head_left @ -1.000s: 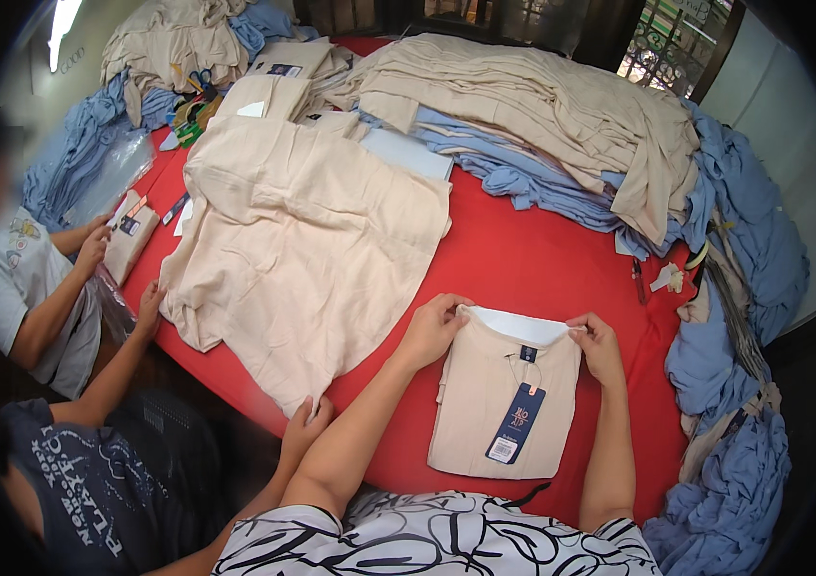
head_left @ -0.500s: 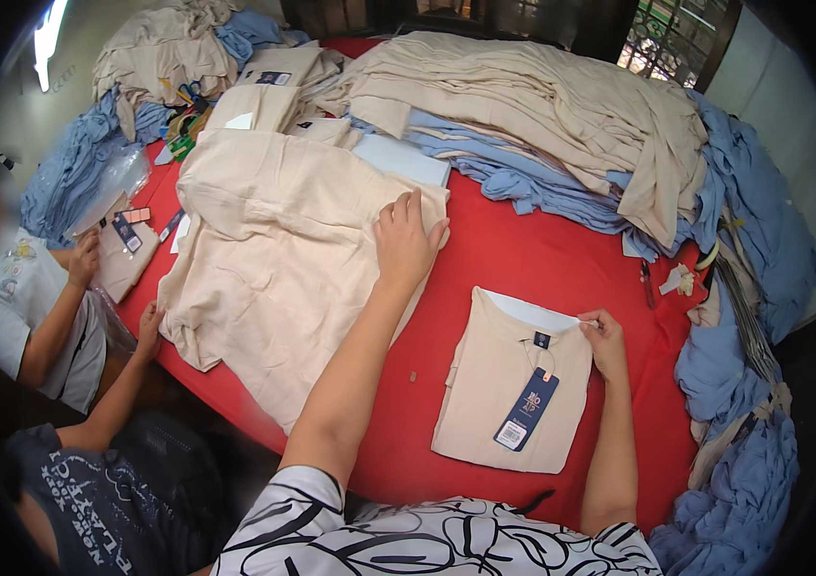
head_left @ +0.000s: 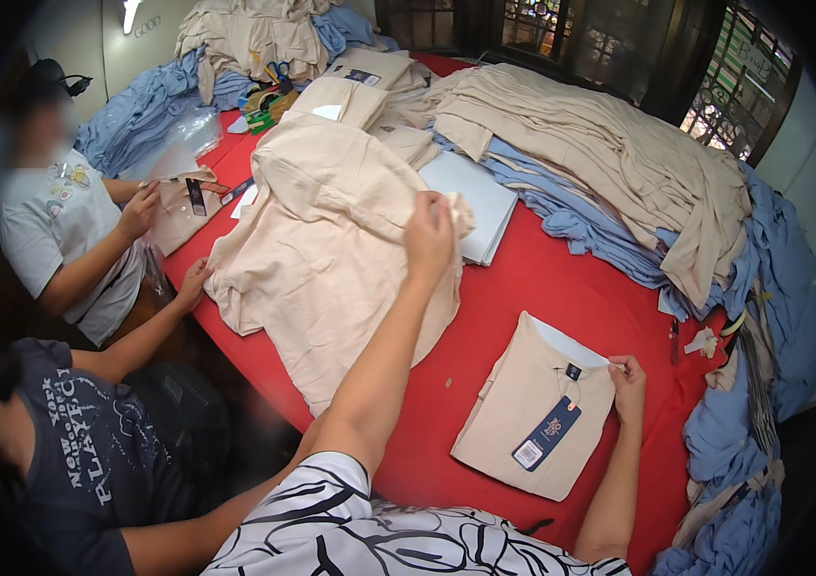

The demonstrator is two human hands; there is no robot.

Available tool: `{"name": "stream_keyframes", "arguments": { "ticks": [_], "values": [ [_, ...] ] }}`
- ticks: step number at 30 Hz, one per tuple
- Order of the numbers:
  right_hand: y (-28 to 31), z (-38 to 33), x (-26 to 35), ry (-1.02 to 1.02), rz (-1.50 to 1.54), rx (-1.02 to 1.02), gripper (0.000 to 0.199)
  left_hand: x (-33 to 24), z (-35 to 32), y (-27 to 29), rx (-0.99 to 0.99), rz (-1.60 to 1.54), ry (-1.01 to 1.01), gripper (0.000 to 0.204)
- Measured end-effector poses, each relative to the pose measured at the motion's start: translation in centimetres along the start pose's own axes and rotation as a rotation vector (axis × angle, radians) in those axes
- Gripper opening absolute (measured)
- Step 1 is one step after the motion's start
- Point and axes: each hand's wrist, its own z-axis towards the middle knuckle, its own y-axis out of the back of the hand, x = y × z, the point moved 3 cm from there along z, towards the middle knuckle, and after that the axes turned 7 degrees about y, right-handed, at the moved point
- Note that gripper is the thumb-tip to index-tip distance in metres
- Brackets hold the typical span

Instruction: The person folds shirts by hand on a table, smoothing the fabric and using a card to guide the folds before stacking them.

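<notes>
My left hand (head_left: 430, 238) is closed on the right edge of a loose beige garment (head_left: 331, 221), which lies crumpled across the table and is lifted a little where I grip it. A folded beige shirt (head_left: 513, 422) lies flat in front of me, with a dark blue hang tag (head_left: 547, 434) on its front and a white sheet (head_left: 561, 343) showing at the neck. At this shirt's upper right corner, the fingers of my right hand (head_left: 628, 386) pinch the edge. A co-worker's hand (head_left: 195, 286) holds the loose garment's left edge.
White boards or sheets (head_left: 473, 204) lie behind the loose garment. Beige cloth (head_left: 609, 154) is heaped over blue cloth (head_left: 580, 226) along the back. Blue garments (head_left: 787, 278) hang at the right. Another person (head_left: 72, 230) handles a tagged beige shirt (head_left: 182, 213) on the red-covered table (head_left: 446, 326).
My left hand has gone from lying flat on the loose garment to gripping its edge, raising that side and baring more white sheets. My right hand stays at the folded shirt's corner. The view has shifted.
</notes>
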Motion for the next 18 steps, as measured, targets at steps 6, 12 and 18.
{"name": "stream_keyframes", "arguments": {
  "ticks": [6, 12, 18],
  "values": [
    [-0.2, 0.0, 0.4, 0.01, -0.07, 0.022, 0.02, 1.5, 2.3, 15.3, -0.424, 0.251, -0.162, 0.013],
    [0.4, 0.1, 0.5, -0.013, -0.205, 0.035, 0.017, 0.0, 0.9, 23.3, -0.459, 0.579, -0.01, 0.014],
    [0.6, 0.9, 0.1, -0.043, -0.262, 0.127, 0.016, -2.0, -4.0, 18.8, -0.092, 0.774, -0.091, 0.028]
  ]
}}
